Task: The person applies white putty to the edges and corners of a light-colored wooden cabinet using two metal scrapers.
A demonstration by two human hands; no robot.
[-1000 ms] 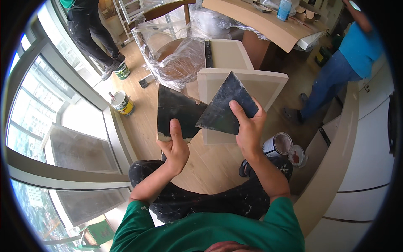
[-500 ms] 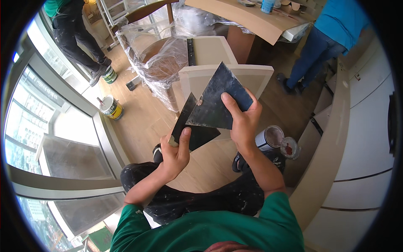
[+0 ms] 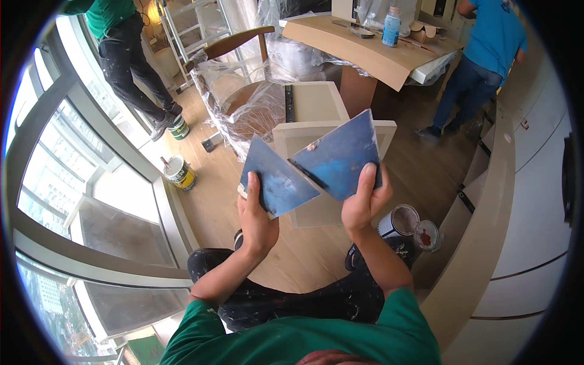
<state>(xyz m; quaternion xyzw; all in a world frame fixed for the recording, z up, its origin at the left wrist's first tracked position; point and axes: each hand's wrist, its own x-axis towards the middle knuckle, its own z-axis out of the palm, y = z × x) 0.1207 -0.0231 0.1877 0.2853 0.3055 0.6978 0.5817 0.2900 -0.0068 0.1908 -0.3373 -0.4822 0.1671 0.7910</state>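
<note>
In front of my chest, my left hand grips a flat putty scraper, thumb along its face. A second, bluish flat putty scraper is in my right hand, held the same way. Their blades are tilted toward each other, and the edges meet or nearly meet in the middle. A small pale lump sticks to the upper edge of the right scraper. Behind the scrapers stands a pale drawer-like panel, partly hidden by them.
An open tin with its lid stands by my right knee. Another paint can stands left. A plastic-wrapped chair and a cardboard-covered table lie ahead. One person stands on a can; another is far right.
Both scrapers have turned so their faces catch the light, and the left one now lies flatter to view. My view has tilted up slightly. The person in blue has shifted.
</note>
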